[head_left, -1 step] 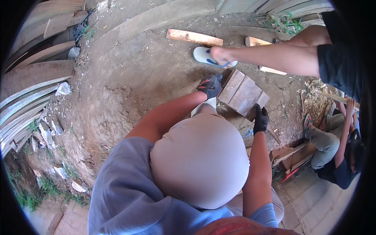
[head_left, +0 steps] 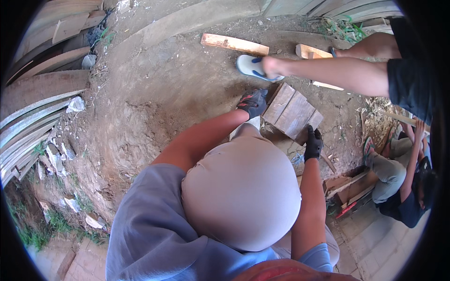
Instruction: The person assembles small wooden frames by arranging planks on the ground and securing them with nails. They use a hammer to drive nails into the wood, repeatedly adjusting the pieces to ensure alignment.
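Observation:
In front of my knee is a small wooden piece [head_left: 289,112] built of brown planks side by side, with a darker side under its top. Its exact kind I cannot tell. My left hand [head_left: 253,103], in a black glove with red marks, is closed at its left edge. At its near right corner my right hand [head_left: 313,143], in a black glove, grips the edge with the thumb on top. The fingers beneath are partly hidden. My raised knee [head_left: 241,192] covers much of the middle.
Another person's leg and flip-flop [head_left: 253,67] are just beyond the wooden piece. Pale wood offcuts [head_left: 234,44] lie behind. At right, a seated person [head_left: 391,171] holds a stick near wood shavings [head_left: 373,110] and a pile of boards [head_left: 349,186]. Planks [head_left: 42,98] are stacked left.
The other person's leg and flip-flop have shifted slightly to the right. My hands and the wooden piece stay nearly where they were.

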Available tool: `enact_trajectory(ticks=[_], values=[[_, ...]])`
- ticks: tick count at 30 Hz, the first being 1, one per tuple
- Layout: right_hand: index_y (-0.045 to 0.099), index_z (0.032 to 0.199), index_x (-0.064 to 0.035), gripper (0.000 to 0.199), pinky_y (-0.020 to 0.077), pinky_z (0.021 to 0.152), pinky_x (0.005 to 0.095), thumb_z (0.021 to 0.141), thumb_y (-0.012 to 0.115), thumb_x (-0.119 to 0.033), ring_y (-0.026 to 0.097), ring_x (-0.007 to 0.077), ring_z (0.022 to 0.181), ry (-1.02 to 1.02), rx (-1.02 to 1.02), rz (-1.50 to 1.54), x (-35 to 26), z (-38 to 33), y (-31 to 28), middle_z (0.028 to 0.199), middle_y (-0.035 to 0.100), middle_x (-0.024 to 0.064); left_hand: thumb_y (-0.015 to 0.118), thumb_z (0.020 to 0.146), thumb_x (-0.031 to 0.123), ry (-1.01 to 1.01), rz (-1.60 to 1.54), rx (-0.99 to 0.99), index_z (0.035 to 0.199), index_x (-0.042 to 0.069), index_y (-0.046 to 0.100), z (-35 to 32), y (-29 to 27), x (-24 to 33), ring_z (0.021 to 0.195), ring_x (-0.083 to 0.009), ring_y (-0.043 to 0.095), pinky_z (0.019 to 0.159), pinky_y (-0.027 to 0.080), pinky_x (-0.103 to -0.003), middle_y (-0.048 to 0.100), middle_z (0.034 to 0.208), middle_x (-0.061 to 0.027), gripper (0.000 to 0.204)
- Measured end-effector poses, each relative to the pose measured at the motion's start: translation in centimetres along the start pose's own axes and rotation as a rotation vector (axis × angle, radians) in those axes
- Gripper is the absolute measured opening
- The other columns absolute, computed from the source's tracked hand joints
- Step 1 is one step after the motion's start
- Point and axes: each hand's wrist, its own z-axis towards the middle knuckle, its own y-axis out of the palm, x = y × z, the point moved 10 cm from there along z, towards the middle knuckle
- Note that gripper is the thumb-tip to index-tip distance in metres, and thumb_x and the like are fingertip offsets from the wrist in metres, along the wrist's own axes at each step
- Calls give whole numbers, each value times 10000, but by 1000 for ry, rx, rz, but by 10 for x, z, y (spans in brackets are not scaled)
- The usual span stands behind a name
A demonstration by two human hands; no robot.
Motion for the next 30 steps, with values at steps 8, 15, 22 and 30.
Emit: enact_trajectory(ticks=[8, 15, 22, 30], values=[[695, 1388, 29, 509, 542, 970, 334, 1038, 769, -333, 693, 175, 1087, -13, -76, -17, 0, -4, 6, 1275, 760, 90, 626, 1014, 430, 107, 12, -192, 1670, 48, 413, -17, 14, 57, 1122, -469, 726, 979, 563, -536, 751, 1204, -287, 789], [685, 1407, 31, 508, 523, 1020, 341, 1038, 766, -309, 680, 178, 1145, 33, -52, 32, 9, -3, 5, 1315, 750, 97, 634, 1009, 409, 113, 63, -223, 1669, 30, 404, -19, 20, 54, 1076, -488, 728, 967, 564, -537, 750, 1141, -311, 795], [679, 1427, 27, 517, 522, 1037, 333, 1033, 770, -295, 690, 178, 1147, -3, -21, 75, -1, -10, 7, 1317, 753, 92, 614, 1018, 415, 123, 101, -258, 1679, 5, 363, -19, 25, 57, 1092, -479, 725, 976, 561, -537, 747, 1155, -313, 817], [672, 1429, 41, 537, 517, 1050, 335, 1027, 776, -301, 688, 182, 1177, 30, 7, 54, -1, -11, 4, 1346, 748, 106, 554, 1066, 401, 61, -13, -241, 1640, 74, 477, -20, 20, 53, 1216, -449, 705, 1060, 546, -509, 710, 1352, -277, 665]])
